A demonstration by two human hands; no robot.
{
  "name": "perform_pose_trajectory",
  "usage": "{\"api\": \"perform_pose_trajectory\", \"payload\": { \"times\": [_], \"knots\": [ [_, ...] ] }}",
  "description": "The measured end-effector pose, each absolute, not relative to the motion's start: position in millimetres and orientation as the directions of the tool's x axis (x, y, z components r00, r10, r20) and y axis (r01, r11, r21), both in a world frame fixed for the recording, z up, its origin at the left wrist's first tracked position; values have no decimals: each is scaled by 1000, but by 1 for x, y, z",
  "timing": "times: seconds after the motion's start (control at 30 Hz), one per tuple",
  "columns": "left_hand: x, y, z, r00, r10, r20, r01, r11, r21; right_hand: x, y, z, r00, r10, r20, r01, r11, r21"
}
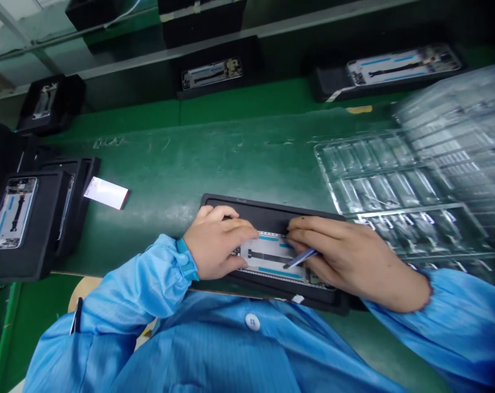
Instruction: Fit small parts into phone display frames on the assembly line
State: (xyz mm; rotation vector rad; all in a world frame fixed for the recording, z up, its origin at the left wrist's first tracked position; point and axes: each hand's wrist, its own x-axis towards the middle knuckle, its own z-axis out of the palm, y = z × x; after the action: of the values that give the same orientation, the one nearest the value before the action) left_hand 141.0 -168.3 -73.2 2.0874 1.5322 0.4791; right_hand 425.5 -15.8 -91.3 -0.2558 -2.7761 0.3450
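Note:
An opened phone body (272, 252) lies in a black tray (267, 213) at the front edge of the green bench. Its pale inner face carries blue strips and a dark ribbon running lengthwise. My left hand (218, 243) grips the left end of the phone, thumb on the near edge and fingers on the far edge. Over its right end rests my right hand (346, 256), closed around a slim blue-purple tool (302, 257). The tool's dark tip points down-left at the middle of the phone. My right hand hides much of the phone's right end.
Clear plastic trays (378, 174) with many slots are stacked at right. A small white notepad (106, 193) lies left. More opened phones sit in black trays, one at far left (13, 214), others along the back (212, 73) and at back right (403, 65).

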Motion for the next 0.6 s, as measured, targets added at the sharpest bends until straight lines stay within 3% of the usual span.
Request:
{"api": "perform_pose_trajectory", "payload": {
  "times": [0.3,0.47,0.6],
  "knots": [
    [145,-169,-65,308,951,-27,782,-237,576,423,-22,-92,-924,253,286,208,962,-179],
    [147,-168,-66,315,949,-16,793,-254,554,425,-25,-96,-925,181,335,157,983,-97],
    [148,-168,-66,309,951,-30,813,-248,526,430,-25,-94,-929,183,320,140,978,-152]
  ]
}}
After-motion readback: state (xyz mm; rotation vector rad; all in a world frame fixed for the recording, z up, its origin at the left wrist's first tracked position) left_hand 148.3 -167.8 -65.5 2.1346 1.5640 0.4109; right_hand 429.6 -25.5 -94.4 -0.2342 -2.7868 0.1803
